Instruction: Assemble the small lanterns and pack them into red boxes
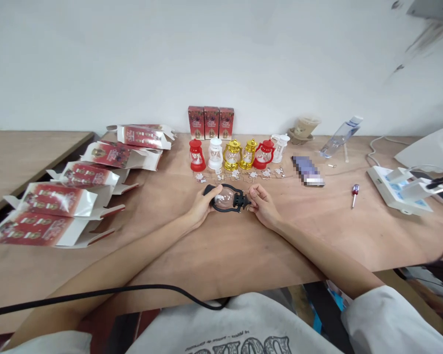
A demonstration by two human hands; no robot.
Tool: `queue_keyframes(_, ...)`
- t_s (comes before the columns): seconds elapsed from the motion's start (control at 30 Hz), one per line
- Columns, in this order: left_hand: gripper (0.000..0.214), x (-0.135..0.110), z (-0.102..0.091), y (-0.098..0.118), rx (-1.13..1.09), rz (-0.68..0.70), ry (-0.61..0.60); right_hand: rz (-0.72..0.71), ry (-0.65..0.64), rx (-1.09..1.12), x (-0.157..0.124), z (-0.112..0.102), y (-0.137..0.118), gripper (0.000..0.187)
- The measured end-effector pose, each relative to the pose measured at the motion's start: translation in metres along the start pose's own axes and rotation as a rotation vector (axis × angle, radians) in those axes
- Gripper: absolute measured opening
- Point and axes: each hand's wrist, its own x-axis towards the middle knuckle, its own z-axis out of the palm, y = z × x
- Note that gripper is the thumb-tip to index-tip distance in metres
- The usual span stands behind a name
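A small black lantern (pixel 228 198) with a clear globe lies on its side on the wooden table (pixel 221 246), held between both hands. My left hand (pixel 203 204) is closed around its base end. My right hand (pixel 261 202) pinches its top end with fingers pressed together. Just behind stands a row of small lanterns: a red one (pixel 197 155), a white one (pixel 215 154), two gold ones (pixel 232 155), another red one (pixel 264 154) and a white one (pixel 280 147). Several small white tags (pixel 236 174) lie in front of the row.
Three red boxes (pixel 210 122) stand against the wall. Several opened red-and-white boxes (pixel 59 199) lie at the left. A screwdriver (pixel 354 194), a water bottle (pixel 340 137), a blurred flat object (pixel 307 170) and a white device with cables (pixel 400 189) sit at the right. A black cable (pixel 133 290) crosses the near edge.
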Motion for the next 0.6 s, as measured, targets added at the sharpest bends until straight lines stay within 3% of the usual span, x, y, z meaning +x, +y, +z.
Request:
queue_keyframes(0.33,0.046,-0.005,-0.003,0.002,0.011,0.003,-0.019,0.029,-0.008,-0.083,0.002,-0.001,0.004,0.040)
queue_keyframes(0.6,0.045,-0.006,-0.004,-0.008,0.059,0.147,-0.026,0.032,-0.025,-0.138,0.005,-0.003,0.004,0.046)
